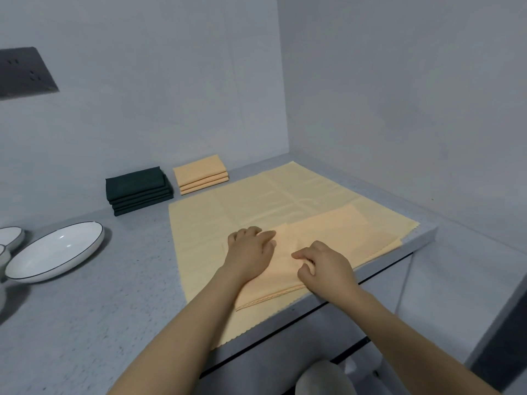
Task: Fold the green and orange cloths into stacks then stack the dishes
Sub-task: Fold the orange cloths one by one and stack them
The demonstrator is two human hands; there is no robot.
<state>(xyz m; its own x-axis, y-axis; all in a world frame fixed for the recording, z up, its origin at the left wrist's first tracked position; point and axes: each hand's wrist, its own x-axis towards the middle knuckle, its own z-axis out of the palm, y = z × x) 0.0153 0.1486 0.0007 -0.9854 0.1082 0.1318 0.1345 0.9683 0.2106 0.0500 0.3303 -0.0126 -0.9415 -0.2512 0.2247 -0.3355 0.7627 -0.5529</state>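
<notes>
2 hands pressing folded orange cloth

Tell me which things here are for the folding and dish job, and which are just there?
For the job:
orange cloth being folded
spread orange cloth
orange stack
green stack
big white dish
small dish
left hand
right hand

Just there:
wall socket
counter

Dim, flat light; soft shadows; wide-angle edge bending; slight blur.
</notes>
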